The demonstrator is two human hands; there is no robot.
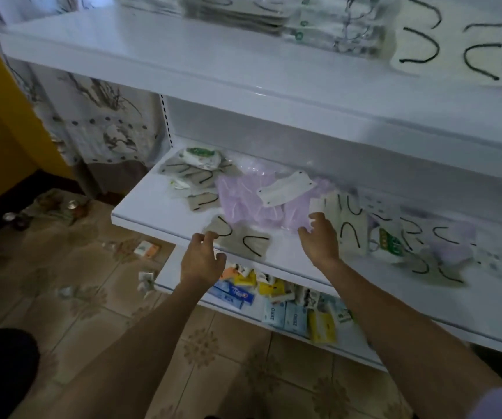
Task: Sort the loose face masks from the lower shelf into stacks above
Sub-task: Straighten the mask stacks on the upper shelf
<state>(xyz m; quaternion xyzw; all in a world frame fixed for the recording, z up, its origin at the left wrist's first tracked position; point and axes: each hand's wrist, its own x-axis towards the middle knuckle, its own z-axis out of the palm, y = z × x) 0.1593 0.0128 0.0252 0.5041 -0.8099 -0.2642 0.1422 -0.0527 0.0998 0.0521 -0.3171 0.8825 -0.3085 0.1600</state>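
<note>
White shelf unit, three levels in view.
- Upper shelf (122,46): sorted stacks are sitting along the back. A grey stack (243,13), a stack in clear wrappers (340,28) just beside it, then cream masks with black loops (443,46) lying flat at the right.
- Lower shelf (159,207): loose face masks are lying scattered across it, unsorted and overlapping. Purple mask packets (243,198) are filling the middle, with a white mask (286,189) resting on top of them. Grey masks in a heap (195,176) are sitting at the back left corner. Cream masks (349,219) and more mixed ones are trailing off to the right, blurred.
- Bottom shelf (171,276): small tissue packs (286,319), blue, yellow and white, are lying jumbled.
- Tiled floor (107,297) below, with a few small packs on it. A patterned curtain (101,125) is hanging left of the unit.

Both hands are reaching over the lower shelf's front edge, apart from each other.
- Left hand (203,258): fingers curled at the near corner of a single grey mask (237,240) lying by the front edge. Cannot tell whether it is pinching the mask or only touching it.
- Right hand (319,237): thumb raised, fingertips at the edge of the purple packets, the cream masks just beside it. Cannot tell if it is gripping anything.
</note>
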